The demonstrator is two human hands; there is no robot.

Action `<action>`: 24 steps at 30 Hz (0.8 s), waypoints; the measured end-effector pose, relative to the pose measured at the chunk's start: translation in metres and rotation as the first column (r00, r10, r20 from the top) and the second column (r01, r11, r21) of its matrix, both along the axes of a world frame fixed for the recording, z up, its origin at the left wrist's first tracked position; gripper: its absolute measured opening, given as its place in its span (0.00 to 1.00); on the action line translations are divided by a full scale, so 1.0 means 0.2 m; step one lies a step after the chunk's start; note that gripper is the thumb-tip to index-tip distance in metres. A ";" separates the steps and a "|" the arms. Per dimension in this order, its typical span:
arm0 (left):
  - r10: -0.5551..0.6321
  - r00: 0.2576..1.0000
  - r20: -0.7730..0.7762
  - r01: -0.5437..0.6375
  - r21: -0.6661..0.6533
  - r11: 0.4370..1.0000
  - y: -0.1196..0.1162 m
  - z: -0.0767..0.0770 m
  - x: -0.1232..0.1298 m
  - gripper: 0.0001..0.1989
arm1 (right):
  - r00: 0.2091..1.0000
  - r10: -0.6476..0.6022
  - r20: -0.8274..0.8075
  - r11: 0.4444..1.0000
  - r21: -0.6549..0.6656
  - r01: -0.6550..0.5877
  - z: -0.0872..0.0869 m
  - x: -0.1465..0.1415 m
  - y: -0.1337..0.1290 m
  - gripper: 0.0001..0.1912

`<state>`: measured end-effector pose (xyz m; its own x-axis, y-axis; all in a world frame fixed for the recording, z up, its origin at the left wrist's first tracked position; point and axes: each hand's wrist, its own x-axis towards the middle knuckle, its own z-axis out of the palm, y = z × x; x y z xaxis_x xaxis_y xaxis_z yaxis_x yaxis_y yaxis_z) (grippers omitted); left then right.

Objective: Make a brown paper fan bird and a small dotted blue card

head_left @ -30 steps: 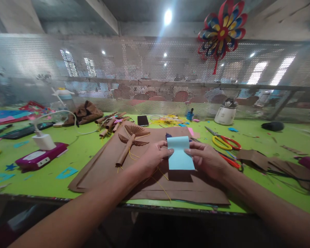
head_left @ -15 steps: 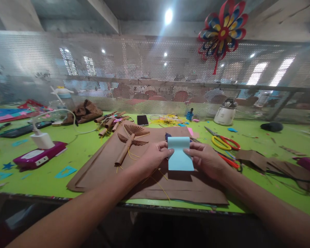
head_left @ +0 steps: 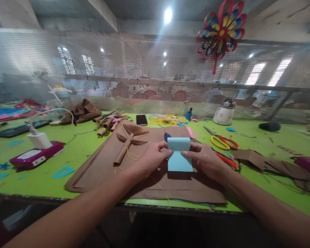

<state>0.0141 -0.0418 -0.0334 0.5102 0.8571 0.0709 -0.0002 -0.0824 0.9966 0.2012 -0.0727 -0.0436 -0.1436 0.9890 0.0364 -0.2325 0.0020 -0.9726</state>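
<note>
A light blue paper (head_left: 180,162), its top edge bent over, is held up above brown paper sheets (head_left: 93,172). My left hand (head_left: 156,156) pinches its left side between thumb and fingers. On the right side, my right hand (head_left: 205,158) grips it, with the thumb lying across the front. The fingertips behind the paper are hidden. Left of my hands, a brown paper figure (head_left: 126,144) with pleated fans and yellow strings lies on the sheets. A dark blue piece (head_left: 167,136) shows just behind the paper.
Scissors (head_left: 223,142) and brown scraps (head_left: 250,159) lie to the right. At the left is a purple power strip (head_left: 37,158) with a white plug. Behind are rolled brown tubes (head_left: 108,123), a phone (head_left: 142,120) and a white bottle (head_left: 224,112).
My right thumb has slid a little left across the front of the blue paper. The view has shifted slightly; both hands still hold the paper.
</note>
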 end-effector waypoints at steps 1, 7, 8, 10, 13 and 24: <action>-0.002 1.000 -0.001 0.002 0.002 1.000 0.00 0.00 0.00 0.14 | 1.000 0.004 -0.001 1.000 0.005 -0.004 0.00 0.00 0.00 0.19; -0.007 0.999 0.049 0.009 -0.042 0.999 0.00 0.00 0.00 0.15 | 1.000 0.005 0.002 1.000 0.023 -0.005 -0.01 0.00 0.00 0.19; -0.007 0.998 0.062 0.010 -0.049 0.999 0.00 0.00 0.00 0.16 | 1.000 0.005 0.002 1.000 0.022 -0.005 -0.01 0.00 0.00 0.19; -0.001 0.997 0.080 0.005 -0.057 0.998 0.00 0.00 0.01 0.16 | 1.000 0.008 -0.005 1.000 0.017 -0.007 0.00 0.00 0.00 0.19; 0.006 0.997 0.074 -0.002 -0.053 0.999 0.01 -0.01 0.01 0.17 | 1.000 0.005 -0.029 1.000 0.007 -0.005 0.00 -0.01 0.00 0.18; -0.022 0.997 0.069 0.027 -0.066 0.997 -0.02 0.02 0.01 0.19 | 0.996 0.020 -0.085 1.000 0.008 -0.019 0.00 -0.02 0.00 0.14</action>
<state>0.0171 -0.0464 -0.0294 0.5272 0.8483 0.0489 -0.0693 -0.0145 0.9975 0.1969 -0.0719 -0.0437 -0.1588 0.9857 0.0562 -0.3145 0.0035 -0.9493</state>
